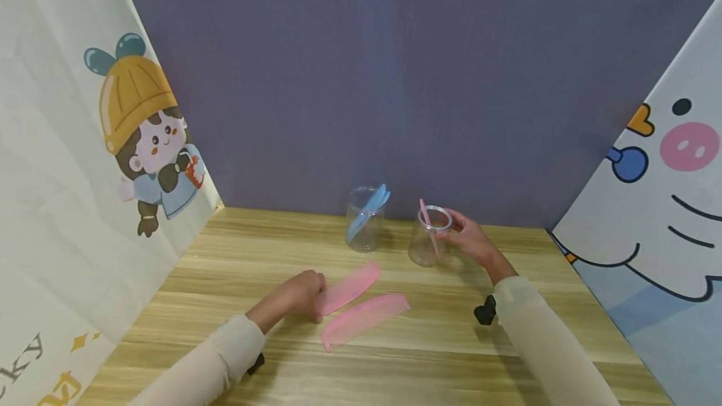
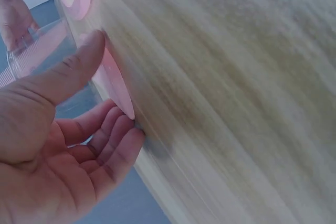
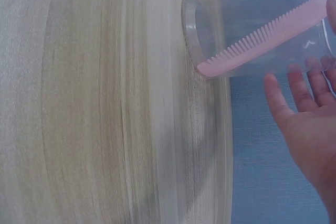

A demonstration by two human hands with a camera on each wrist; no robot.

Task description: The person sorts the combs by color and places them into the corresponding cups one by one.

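The translucent pink plastic comb point(image 1: 350, 288) lay near the middle of the surface point(image 1: 451, 337), slanting away from the person, with its left end at the left hand point(image 1: 296, 293). That hand's grip was bent round this end, the thumb on one side and the fingertips on the other. Just beside it, nearer the person, lay a second pink comb point(image 1: 366, 318) at a similar slant.

Farther off and to the right was a clear, round-mouthed plastic jar point(image 1: 418, 249), grasped near its rim by the right hand point(image 1: 470, 240). Inside it leaned a pale pink upright comb point(image 1: 424, 213), its top poking above the rim.

To the left of that jar, a little apart, a clear cylindrical cup point(image 1: 372, 234) stood upright, holding long light-blue pieces point(image 1: 368, 213) tilted to the right. Cream sleeves point(image 1: 541, 324) covered both forearms. Behind the surface rose a plain grey-blue backdrop point(image 1: 361, 80), flanked by a pale panel with a yellow-hatted cartoon figure point(image 1: 143, 124) and another with a pink pig snout point(image 1: 689, 146).
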